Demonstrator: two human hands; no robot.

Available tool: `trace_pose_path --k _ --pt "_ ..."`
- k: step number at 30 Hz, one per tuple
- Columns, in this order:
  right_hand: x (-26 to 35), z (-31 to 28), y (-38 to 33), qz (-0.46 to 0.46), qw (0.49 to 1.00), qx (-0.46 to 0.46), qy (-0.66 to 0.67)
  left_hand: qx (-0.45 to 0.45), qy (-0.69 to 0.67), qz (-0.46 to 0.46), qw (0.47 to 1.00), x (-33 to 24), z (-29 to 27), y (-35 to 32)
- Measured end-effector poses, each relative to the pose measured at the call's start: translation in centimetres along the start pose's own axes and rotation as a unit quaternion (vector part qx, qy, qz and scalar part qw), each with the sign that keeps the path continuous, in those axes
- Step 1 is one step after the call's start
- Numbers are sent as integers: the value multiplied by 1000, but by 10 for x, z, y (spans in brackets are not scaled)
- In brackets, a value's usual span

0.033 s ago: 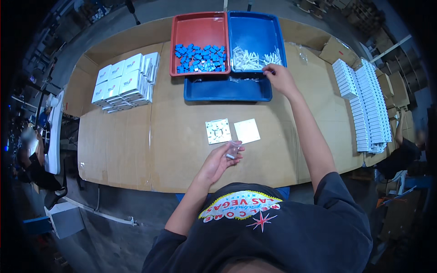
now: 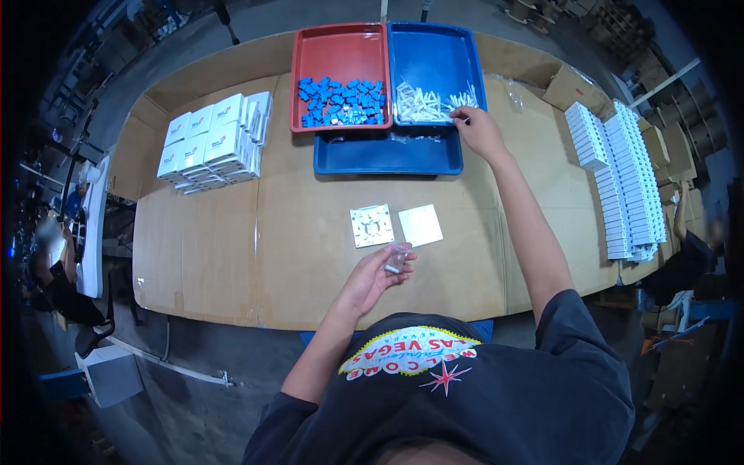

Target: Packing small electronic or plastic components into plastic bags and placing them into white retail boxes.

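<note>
White base (image 2: pixel 372 225) and cover (image 2: pixel 421 225) lie unjoined, one piece (image 2: pixel 392 269) already in the bag (image 2: pixel 401 252) the left hand (image 2: pixel 372 280) curls round, while the right hand (image 2: pixel 482 135), fingertips nearly meeting, is at the blue tray (image 2: pixel 431 56), its hold unclear.

- The right hand (image 2: pixel 482 133) is covering part of the upper blue tray (image 2: pixel 434 54), its fingertips showing too small to tell whether they are pinching anything
- A clear bag (image 2: pixel 399 256) in the left hand (image 2: pixel 367 284) is glinting over a small piece (image 2: pixel 392 269), blurring its kind
- Blue pieces (image 2: pixel 345 102) are overlapping, hiding part of the red tray (image 2: pixel 341 50)
- Both trays are hiding the lower blue tray's (image 2: pixel 387 157) back edge
- A co-worker (image 2: pixel 686 267) is blurring into the dark right rim
</note>
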State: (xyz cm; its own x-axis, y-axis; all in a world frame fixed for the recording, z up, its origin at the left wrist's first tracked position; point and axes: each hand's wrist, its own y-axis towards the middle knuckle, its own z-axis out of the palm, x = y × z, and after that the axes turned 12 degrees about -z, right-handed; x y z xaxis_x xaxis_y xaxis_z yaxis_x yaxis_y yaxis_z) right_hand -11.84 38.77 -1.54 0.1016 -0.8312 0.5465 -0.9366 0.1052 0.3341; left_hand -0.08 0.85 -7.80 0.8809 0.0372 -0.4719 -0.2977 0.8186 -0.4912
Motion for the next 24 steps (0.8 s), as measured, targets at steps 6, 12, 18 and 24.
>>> trace_pose_path --k 6,12,18,24 --pt "-38 15 22 -57 962 -6 -266 2 -27 0 1000 5 -7 -8" --pt "-44 20 33 -15 970 -26 -240 -11 -36 3 999 4 -9 -15" --pt "-41 24 39 -1 964 -21 -266 -8 -32 -5 999 6 -10 -9" --pt "-55 24 42 5 967 -57 -248 -11 -28 -16 999 5 -8 -5"
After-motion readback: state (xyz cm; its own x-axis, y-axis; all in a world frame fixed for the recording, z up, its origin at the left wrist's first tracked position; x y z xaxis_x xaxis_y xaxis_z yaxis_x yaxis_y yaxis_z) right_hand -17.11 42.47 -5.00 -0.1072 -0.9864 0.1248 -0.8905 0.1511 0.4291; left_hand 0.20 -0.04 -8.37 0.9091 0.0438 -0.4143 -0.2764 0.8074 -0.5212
